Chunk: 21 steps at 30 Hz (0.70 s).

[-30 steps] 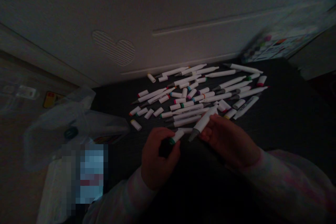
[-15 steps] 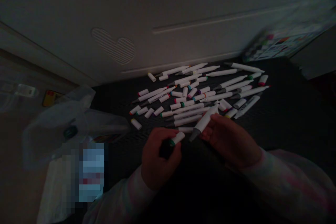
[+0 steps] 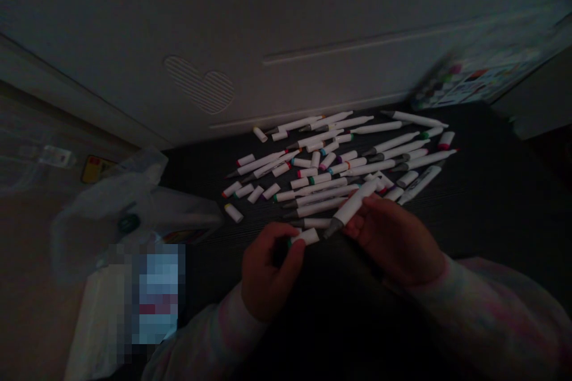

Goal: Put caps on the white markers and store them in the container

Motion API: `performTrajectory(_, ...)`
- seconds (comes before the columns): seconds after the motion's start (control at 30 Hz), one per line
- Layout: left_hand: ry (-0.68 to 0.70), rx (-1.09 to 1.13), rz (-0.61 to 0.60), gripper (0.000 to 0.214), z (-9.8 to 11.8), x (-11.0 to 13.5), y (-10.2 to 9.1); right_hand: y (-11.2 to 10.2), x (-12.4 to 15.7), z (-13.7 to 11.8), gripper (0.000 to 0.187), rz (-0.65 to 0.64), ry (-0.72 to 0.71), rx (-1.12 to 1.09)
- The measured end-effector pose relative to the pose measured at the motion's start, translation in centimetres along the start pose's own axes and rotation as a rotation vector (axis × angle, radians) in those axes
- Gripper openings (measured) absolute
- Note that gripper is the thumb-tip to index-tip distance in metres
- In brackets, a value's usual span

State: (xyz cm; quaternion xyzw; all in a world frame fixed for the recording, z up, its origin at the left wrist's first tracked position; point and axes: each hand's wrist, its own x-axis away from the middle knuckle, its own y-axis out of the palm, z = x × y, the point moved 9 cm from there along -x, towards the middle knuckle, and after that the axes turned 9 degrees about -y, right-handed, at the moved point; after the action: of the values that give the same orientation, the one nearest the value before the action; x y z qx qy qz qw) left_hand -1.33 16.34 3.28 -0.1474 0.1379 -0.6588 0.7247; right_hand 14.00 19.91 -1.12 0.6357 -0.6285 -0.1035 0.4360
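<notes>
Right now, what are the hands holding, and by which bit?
The left hand pinches a white cap near its green end, between thumb and finger. The right hand holds a white marker by its barrel, gray end free.

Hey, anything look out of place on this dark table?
Yes: loose caps lie scattered among markers, many uncapped, across the table. That looks odd because caps normally sit on markers. It's too dim to judge damage.

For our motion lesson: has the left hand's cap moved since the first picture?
Yes, slightly: against the marker lying beyond, the white end of the cap sits lower in view and further right.
</notes>
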Motion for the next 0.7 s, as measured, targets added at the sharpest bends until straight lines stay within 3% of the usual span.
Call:
performTrajectory(0.3, -0.134, 0.169, -0.056, 0.010, -0.79, -0.13, 0.51, -0.37, -0.07, -0.38, 0.014, 0.054, -0.047, -0.032)
performTrajectory(0.7, -0.166, 0.161, -0.056, 0.008, -1.09, -0.04, 0.51, 0.19, 0.38, -0.69, 0.009, -0.029, -0.093, 0.111)
